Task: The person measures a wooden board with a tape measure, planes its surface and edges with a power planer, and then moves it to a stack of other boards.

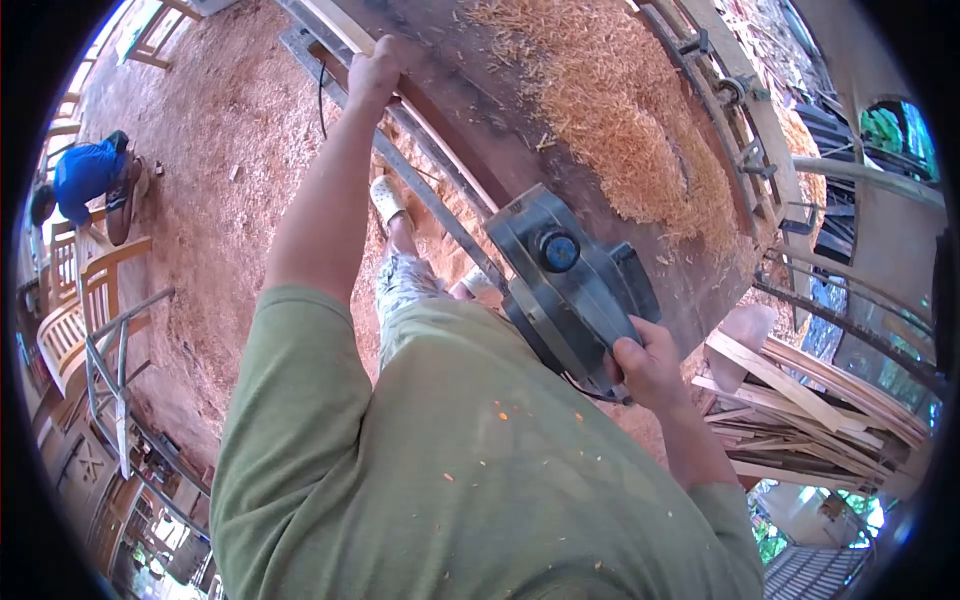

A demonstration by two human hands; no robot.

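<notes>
A: What are the hands doing?

B: The right hand (pixel 645 362) is wrapped tight round the handle of a power planer (pixel 568 280), a boxy grey metal machine with a round blue knob on its side. The left hand (pixel 375 68) reaches far out, fingers curled over the end of a long pale wooden strip (pixel 340 25).

A: Where does the planer sit?

B: At the near edge of the counter (pixel 500 130), a broad, dark, worn slab. The strip runs along the counter's left edge, well apart from the planer.

A: And on the counter itself?

B: A thick heap of wood shavings (pixel 610 110), golden, stringy and fluffy, spread over its far and right side. Metal clamps (pixel 745 160) line the right rim.

A: Around it?

B: The floor (pixel 220 160) is carpeted with reddish sawdust. A stack of flat planks (pixel 800 400) lies to the right. On the left, slatted wooden chairs (pixel 75 300) stand, and another person in a blue shirt (pixel 85 175) crouches on the floor, well away.
</notes>
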